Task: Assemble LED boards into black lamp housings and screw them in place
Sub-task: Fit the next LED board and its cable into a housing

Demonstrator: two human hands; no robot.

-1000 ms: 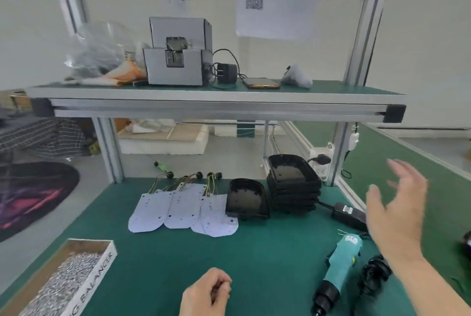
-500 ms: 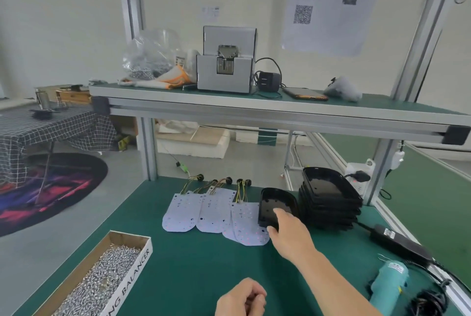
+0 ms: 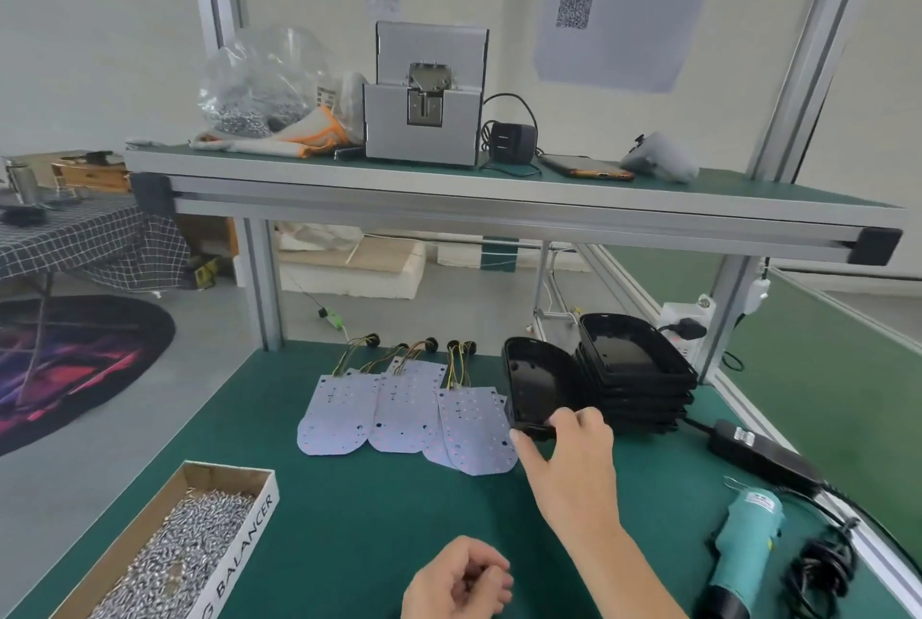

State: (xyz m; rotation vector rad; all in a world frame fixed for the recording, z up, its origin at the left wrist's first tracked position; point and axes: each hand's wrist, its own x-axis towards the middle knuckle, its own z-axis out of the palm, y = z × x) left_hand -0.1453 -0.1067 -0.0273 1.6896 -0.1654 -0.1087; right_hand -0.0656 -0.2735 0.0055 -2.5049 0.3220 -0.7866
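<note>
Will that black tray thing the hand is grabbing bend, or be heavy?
Probably stiff: the black lamp housing holds its shape though the right hand pinches only its near edge. It is likely light, since it looks like a thin, hollow shell. Its glossy surface may be a bit slippery.

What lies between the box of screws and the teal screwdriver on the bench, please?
The head view shows the curled left hand and the right forearm between the box of screws and the teal screwdriver; the rest is bare green mat.
</note>
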